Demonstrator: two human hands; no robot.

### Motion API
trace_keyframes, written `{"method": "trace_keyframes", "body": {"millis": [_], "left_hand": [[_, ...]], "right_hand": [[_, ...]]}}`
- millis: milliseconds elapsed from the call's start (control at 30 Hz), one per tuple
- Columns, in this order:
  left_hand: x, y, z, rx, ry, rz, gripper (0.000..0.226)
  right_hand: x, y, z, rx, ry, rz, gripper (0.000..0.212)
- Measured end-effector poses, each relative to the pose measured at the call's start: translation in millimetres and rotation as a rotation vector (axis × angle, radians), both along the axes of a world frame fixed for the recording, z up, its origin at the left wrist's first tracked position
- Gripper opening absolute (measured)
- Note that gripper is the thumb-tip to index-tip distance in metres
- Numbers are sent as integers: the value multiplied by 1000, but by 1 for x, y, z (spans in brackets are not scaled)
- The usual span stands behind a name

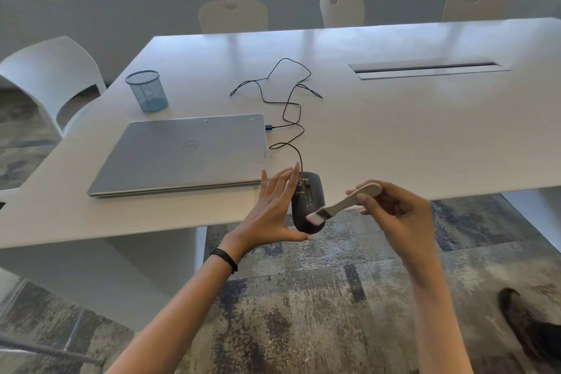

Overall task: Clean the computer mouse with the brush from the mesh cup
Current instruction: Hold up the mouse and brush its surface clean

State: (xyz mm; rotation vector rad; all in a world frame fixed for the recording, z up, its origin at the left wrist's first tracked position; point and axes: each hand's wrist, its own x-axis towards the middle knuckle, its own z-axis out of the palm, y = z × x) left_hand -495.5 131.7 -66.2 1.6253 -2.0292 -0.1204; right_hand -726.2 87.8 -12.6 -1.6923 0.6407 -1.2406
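1. Right hand [397, 209] holds the brush [343, 205] by its pale flat handle, with the fingers pinched around the wide end.
2. Her left hand [273, 209] holds the computer mouse [308, 202]. The fingers are spread and flat along the left side of the mouse, and the thumb sits under its near end.
3. I can see the mouse lifted up just past the near edge of the counter [394, 130]. It is not lying flat on the counter.
4. The mouse points away from the person. Its long side runs from near to far, and its black cable [288, 106] leaves the far end and loops across the counter to the closed silver laptop [182, 152].
5. The brush lies across the mouse, not along it. The handle goes up and to the right, and the pink bristles touch the near right part of the mouse top.
6. White specks of dust show on the far left part of the mouse, beside the scroll wheel. That dirty spot is up and to the left of the bristles, so I think the brush must sweep that way next.
7. The blue mesh cup [146, 90] stands well apart, beyond the far left corner of the laptop. It looks empty.
8. I think the cleaning is under way but not done.
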Motion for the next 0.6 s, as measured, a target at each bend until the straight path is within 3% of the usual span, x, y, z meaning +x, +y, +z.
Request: {"method": "trace_keyframes", "body": {"millis": [367, 600], "left_hand": [[-4, 0, 1, 9, -3, -4, 131], [-1, 1, 2, 13, 0, 6, 133]], "right_hand": [[12, 8, -5, -37, 57, 71, 15], [-6, -3, -10, 53, -148, -107, 15]]}}
